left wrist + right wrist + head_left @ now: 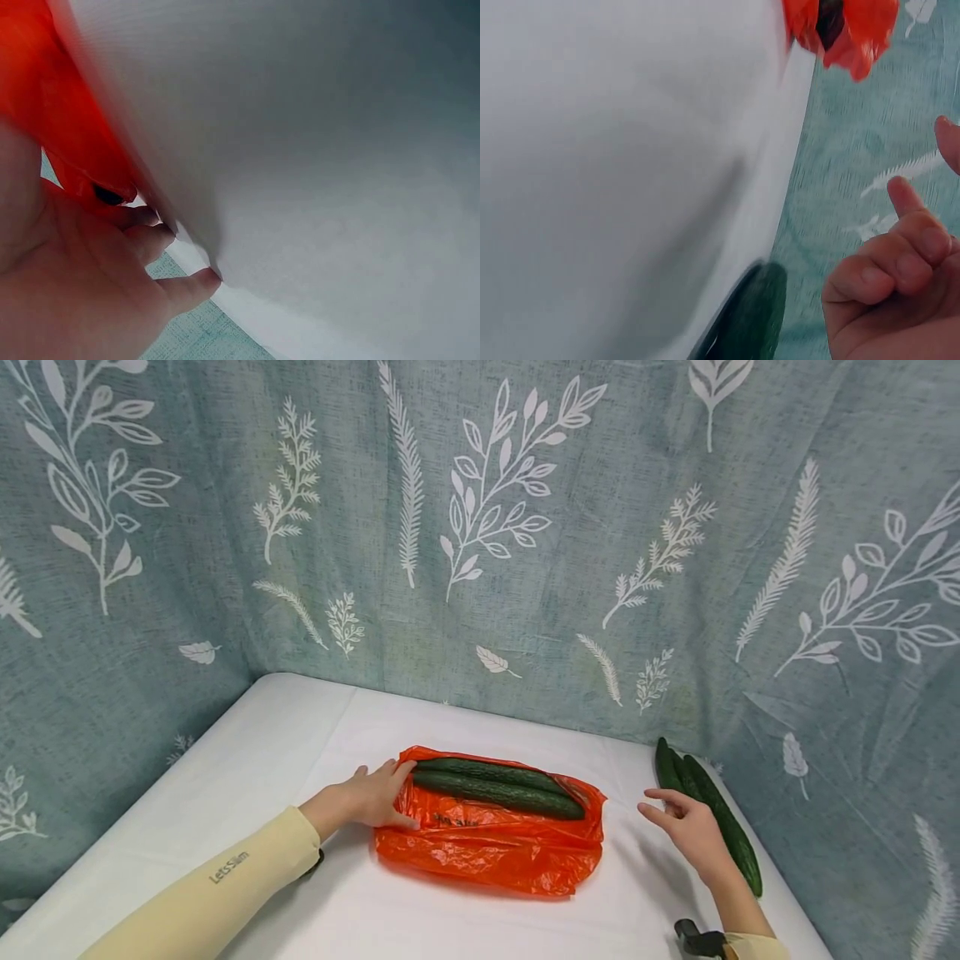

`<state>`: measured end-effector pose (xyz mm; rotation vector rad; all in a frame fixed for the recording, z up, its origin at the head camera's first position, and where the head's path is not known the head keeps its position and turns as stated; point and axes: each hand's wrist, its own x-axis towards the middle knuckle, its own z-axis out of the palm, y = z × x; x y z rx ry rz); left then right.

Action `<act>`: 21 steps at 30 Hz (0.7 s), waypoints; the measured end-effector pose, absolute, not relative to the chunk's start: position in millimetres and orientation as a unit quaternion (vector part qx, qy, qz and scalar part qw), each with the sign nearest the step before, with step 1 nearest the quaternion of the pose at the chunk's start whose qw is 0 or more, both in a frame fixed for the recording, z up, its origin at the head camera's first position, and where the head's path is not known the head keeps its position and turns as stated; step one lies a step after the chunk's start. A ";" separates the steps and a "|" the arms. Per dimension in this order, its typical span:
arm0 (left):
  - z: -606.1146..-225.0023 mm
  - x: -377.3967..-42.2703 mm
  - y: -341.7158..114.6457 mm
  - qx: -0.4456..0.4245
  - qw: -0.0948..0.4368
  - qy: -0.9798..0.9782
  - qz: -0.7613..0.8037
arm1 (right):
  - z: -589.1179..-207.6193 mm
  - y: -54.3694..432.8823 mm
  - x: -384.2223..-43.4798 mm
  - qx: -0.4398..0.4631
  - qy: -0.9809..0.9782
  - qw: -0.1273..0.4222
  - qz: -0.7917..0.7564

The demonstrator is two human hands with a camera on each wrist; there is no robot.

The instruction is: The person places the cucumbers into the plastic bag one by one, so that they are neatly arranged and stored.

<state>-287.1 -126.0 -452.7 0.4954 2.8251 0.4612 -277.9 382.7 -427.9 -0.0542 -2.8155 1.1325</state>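
Note:
A red plastic bag [495,860] lies in the middle of the table, with two dark green cucumbers [502,789] side by side in its open top. At the bag's left end rests my left hand [371,797], thumb and fingers spread and touching the red plastic. In the left wrist view the left hand [90,277] has its fingertips down near the white surface, beside the bag [67,112]. My right hand [693,831] hovers right of the bag, holding nothing; its thumb and index finger are extended, the other fingers loosely bent. Beside it lie more cucumbers [727,827].
A white cloth [315,877] covers the table. Leaf-patterned blue-green curtains [420,635] hang close along its back, left and right edges. The loose cucumbers lie along the right edge, near the curtain.

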 end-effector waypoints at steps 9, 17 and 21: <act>-454.4 -287.1 -127.4 0.185 0.109 0.964 0.154 | -424.7 407.4 -276.5 -0.076 -0.930 0.070 0.352; -452.7 -286.7 -127.6 0.185 0.110 0.964 0.156 | -430.8 427.4 -277.5 -0.110 -0.934 0.045 0.336; -453.3 -287.1 -127.6 0.183 0.111 0.965 0.154 | -429.6 432.1 -276.9 -0.132 -0.933 0.030 0.333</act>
